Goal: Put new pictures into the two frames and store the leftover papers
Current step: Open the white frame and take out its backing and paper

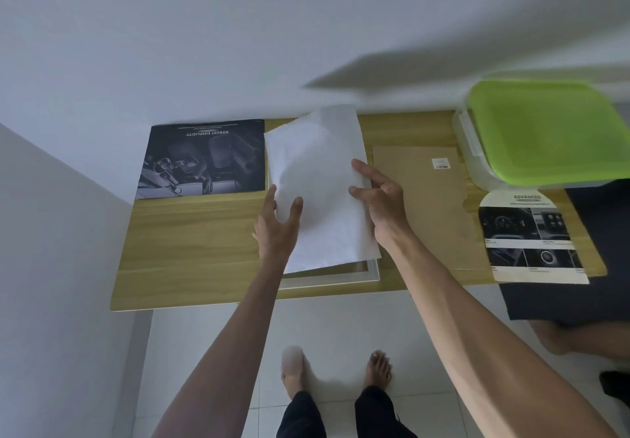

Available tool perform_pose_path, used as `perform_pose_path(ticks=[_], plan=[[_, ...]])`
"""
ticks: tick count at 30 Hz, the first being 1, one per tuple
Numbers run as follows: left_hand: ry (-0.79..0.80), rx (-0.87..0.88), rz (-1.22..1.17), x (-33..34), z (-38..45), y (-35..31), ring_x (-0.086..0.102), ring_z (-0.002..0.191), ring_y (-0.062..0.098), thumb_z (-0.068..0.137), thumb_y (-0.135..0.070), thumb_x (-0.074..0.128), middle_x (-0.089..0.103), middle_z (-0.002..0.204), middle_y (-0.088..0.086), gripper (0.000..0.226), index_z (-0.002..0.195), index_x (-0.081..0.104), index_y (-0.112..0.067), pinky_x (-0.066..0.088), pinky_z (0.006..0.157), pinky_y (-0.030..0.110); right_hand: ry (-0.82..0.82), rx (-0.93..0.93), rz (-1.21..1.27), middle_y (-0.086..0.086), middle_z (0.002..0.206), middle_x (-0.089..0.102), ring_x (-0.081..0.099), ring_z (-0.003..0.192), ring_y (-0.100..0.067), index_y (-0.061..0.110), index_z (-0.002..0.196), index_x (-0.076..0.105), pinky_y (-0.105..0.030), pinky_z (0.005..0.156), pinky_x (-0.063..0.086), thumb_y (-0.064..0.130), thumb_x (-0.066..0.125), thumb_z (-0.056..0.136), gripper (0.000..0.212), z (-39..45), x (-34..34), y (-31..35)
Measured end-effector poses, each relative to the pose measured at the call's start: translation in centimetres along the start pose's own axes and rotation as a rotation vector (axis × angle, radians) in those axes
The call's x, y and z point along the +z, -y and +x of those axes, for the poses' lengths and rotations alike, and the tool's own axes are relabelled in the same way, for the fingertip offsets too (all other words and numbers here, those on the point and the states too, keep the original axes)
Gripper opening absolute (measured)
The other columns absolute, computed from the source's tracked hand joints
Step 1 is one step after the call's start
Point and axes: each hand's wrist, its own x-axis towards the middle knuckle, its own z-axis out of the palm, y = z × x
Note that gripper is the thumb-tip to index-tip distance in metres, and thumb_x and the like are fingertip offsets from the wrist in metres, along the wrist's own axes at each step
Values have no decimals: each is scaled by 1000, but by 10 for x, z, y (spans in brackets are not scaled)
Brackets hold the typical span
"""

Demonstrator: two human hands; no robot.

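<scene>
A white sheet of paper (320,185) is raised over a white picture frame (370,275) lying flat near the table's front edge. My left hand (276,229) grips the sheet's left edge and my right hand (381,195) pinches its right edge. The sheet hides most of the frame. A dark car-interior print (204,161) lies at the back left. A brown cardboard backing (422,202) lies to the right of the frame. A second car print with a rounded top (528,236) sits at the right edge.
A clear plastic box with a green lid (545,130) stands at the back right on the wooden table (191,250). A dark cloth (600,219) and another person's leg (579,338) are at the right. White walls close the back and left.
</scene>
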Motion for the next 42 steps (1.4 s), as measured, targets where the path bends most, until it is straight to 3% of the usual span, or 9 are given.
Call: perform_pose_path(ticks=[5, 11, 14, 19, 27, 30, 34, 39, 42], plan=[[28, -72, -328, -7, 6, -17, 66, 95, 21, 86, -10, 70, 65, 120, 6, 45, 126, 66, -30, 61, 82, 41, -47, -44, -92, 9, 133, 65, 56, 130, -14, 26, 122, 73, -38, 112, 45, -6, 70, 72, 60, 6, -20, 5], [154, -78, -452, -6, -2, -42, 64, 87, 12, 88, 7, 62, 68, 115, -3, 49, 130, 65, -17, 56, 71, 21, -62, -77, -167, 4, 138, 62, 55, 131, -18, 28, 131, 66, -42, 109, 48, -1, 71, 68, 69, 1, -42, 15], [257, -88, -479, -17, 4, -51, 66, 91, 15, 85, 9, 63, 68, 117, -2, 50, 129, 67, -15, 59, 82, 28, -62, -80, -177, -2, 127, 68, 65, 114, -24, 39, 120, 69, -42, 99, 55, 3, 73, 67, 65, 1, -52, 30], [500, -38, -459, -46, 24, -72, 67, 97, 23, 78, 16, 61, 71, 118, 10, 53, 121, 72, -14, 59, 87, 32, -65, -124, -220, 9, 99, 66, 63, 87, -16, 28, 124, 71, -27, 69, 46, 0, 74, 78, 54, 9, -65, 69], [855, -19, -290, -73, 46, -99, 67, 109, 22, 78, 22, 56, 70, 126, 8, 54, 125, 67, -3, 59, 87, 29, 258, -51, -557, 9, 104, 76, 68, 96, 7, 23, 109, 78, -13, 76, 48, 7, 78, 81, 32, 5, -73, 125], [911, 10, -259, -75, 46, -103, 61, 123, 13, 78, 22, 58, 66, 134, 2, 56, 128, 64, -3, 52, 96, 27, 325, -3, -605, 10, 114, 75, 68, 110, -8, 33, 106, 80, -26, 97, 51, 5, 79, 79, 38, 6, -67, 119], [913, 10, -186, -94, 48, -94, 52, 122, -8, 82, 10, 66, 63, 137, -12, 52, 128, 67, -14, 39, 99, 20, 274, 31, -421, 6, 115, 75, 72, 105, -18, 28, 113, 78, -34, 94, 56, -5, 71, 83, 45, 1, -73, 109], [851, -126, -349, -123, 54, -65, 69, 106, 25, 62, -24, 91, 68, 129, 5, 69, 126, 68, -22, 58, 91, 44, 147, -13, -253, 6, 123, 73, 70, 110, -17, 26, 118, 75, -34, 97, 55, -7, 69, 84, 47, 0, -89, 98], [811, -149, -440, -115, 49, -63, 69, 102, 27, 70, -11, 83, 69, 122, 9, 55, 123, 71, -24, 57, 91, 48, 73, -42, -175, 6, 127, 70, 69, 113, -18, 24, 124, 73, -35, 99, 54, -8, 69, 84, 51, -1, -91, 92]])
